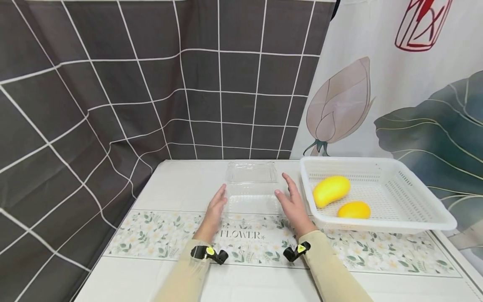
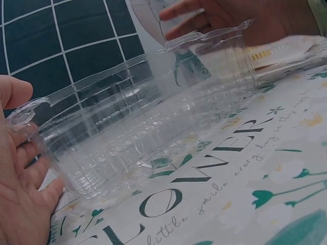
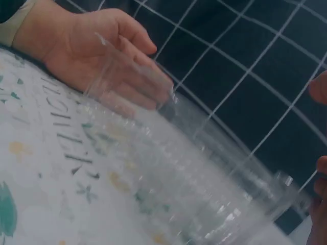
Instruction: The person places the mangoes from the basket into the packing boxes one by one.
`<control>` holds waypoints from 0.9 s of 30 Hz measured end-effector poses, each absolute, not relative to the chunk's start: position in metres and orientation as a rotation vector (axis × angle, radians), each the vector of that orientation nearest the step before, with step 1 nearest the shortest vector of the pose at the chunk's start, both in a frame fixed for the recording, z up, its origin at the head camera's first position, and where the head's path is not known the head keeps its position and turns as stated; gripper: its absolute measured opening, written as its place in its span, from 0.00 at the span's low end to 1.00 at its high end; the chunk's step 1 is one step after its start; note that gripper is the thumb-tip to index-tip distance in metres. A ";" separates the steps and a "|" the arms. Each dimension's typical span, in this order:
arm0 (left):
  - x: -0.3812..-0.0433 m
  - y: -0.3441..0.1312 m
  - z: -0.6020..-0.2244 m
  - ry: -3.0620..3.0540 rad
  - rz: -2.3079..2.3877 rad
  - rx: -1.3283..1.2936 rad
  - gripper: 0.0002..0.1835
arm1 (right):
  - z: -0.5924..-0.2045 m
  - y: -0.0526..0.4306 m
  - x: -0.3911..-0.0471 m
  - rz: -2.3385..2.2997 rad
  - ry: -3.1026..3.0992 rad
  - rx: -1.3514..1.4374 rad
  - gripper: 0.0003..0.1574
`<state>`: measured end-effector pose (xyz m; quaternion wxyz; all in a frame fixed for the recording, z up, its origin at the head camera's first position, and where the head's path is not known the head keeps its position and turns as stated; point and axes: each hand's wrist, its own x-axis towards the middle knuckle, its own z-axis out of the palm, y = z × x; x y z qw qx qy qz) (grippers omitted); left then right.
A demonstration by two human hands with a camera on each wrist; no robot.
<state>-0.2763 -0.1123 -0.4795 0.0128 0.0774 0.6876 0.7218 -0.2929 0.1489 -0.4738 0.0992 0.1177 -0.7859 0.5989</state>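
Note:
A clear plastic clamshell box sits on the table with its lid folded back toward the wall. Nothing shows inside its ridged base. At the box's left side is my left hand, fingers extended and thumb up; in the left wrist view its fingers lie right along the box's end wall. My right hand stands at the opposite side, thumb and fingers spread apart, palm toward the box. Neither hand curls around the box.
A white perforated plastic basket stands to the right, close by my right hand. Two yellow mangoes, a larger one and a smaller one, lie in it. A dark checked curtain hangs behind the table, which has a flower-printed cover.

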 end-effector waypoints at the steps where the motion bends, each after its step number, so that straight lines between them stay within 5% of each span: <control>1: -0.278 -0.113 -0.482 2.142 2.251 0.235 0.28 | -0.469 0.148 -0.292 1.715 -2.354 0.349 0.38; 13: -0.291 -0.114 -0.507 2.247 2.198 0.170 0.29 | -0.358 0.149 -0.278 1.467 -2.219 0.790 0.33; 27: -0.290 -0.114 -0.508 2.266 2.173 0.143 0.29 | -0.318 0.233 -0.319 0.989 -2.443 0.784 0.28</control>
